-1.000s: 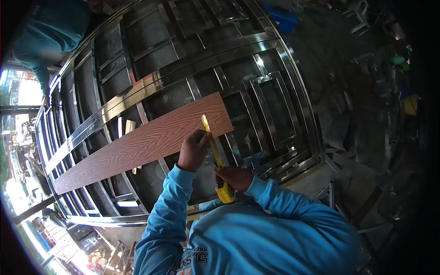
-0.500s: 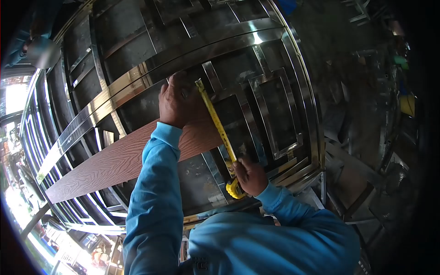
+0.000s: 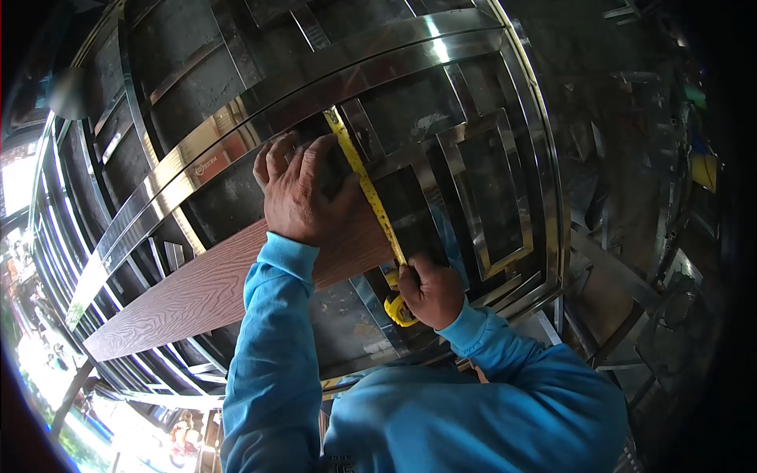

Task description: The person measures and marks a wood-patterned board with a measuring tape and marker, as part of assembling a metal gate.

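A brown wood-grain plank lies slantwise across a shiny metal frame. My left hand rests over the plank's upper right part, its fingers spread and reaching past the far edge, the thumb pointing towards the tape. A yellow tape measure is drawn out across the plank's right end, its tip up at the frame's long polished bar. My right hand is closed on the tape near its case, which shows partly below the fingers.
Small rectangular metal pieces form a pattern inside the frame on the right. Metal bars and scraps lie on the floor beyond its right edge. Bright daylight comes in at the lower left.
The tape's tip has shifted up to the polished bar. My left hand's fingers have spread over the plank's far edge. The view has shifted slightly.
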`<action>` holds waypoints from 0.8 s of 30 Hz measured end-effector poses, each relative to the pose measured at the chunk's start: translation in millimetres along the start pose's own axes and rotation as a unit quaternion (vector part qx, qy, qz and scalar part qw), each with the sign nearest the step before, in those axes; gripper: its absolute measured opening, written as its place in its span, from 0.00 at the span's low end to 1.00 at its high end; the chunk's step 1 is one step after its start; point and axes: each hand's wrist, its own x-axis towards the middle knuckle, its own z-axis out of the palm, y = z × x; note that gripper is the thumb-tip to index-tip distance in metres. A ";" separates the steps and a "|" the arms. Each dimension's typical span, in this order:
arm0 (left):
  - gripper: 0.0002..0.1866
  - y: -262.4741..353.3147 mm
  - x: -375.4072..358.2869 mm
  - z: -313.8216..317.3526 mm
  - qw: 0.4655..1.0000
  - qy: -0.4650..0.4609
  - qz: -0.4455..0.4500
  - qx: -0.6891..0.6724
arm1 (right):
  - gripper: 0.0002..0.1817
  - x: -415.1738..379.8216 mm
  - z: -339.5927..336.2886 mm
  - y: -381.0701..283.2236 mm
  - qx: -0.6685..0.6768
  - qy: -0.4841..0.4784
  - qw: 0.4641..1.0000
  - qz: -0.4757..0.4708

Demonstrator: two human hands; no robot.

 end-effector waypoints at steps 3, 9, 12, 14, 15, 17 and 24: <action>0.31 -2.4 0.7 2.6 1.000 -0.023 0.015 -0.008 | 0.06 -1.2 4.7 1.3 0.015 0.008 1.000 -0.009; 0.29 -3.7 2.4 0.2 0.999 -0.030 0.031 -0.022 | 0.06 0.0 6.9 2.6 0.035 0.006 0.999 -0.009; 0.30 -5.1 0.8 3.3 0.998 -0.032 0.021 -0.041 | 0.06 1.1 7.0 2.0 0.040 0.005 0.999 -0.012; 0.29 -4.7 2.5 1.0 0.999 -0.028 0.030 -0.030 | 0.06 1.0 8.3 3.6 0.039 0.002 0.999 -0.015; 0.29 -4.1 3.0 -0.5 0.999 -0.025 0.034 -0.023 | 0.06 0.7 9.2 4.0 0.036 0.007 0.999 -0.015; 0.29 -5.1 1.4 1.4 0.998 -0.016 0.031 -0.044 | 0.06 -0.4 11.5 3.6 0.029 0.015 0.999 -0.020; 0.24 -10.2 -14.2 -9.7 0.992 -0.059 -0.067 -0.091 | 0.12 -4.8 24.2 18.9 0.017 -0.003 0.999 0.034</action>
